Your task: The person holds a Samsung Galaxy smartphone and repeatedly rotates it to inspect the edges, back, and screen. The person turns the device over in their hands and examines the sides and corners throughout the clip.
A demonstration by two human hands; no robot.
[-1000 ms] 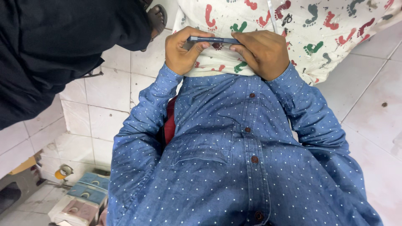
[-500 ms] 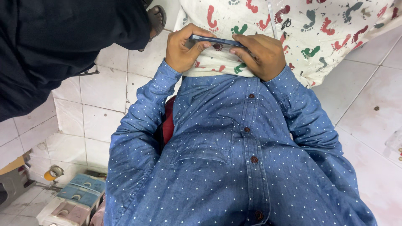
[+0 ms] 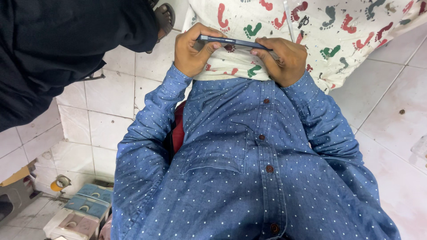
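Over the footprint-patterned cloth (image 3: 356, 31) on your lap, your left hand (image 3: 192, 52) and right hand (image 3: 284, 60) have their fingers curled shut on opposite ends of the dark phone (image 3: 233, 42), held flat and edge-on; any further handling calls for keeping both grips steady.

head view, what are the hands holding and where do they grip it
A dark blue phone, seen edge-on, held by its two short ends: the left hand grips the left end, the right hand the right end, over the footprint-patterned cloth.
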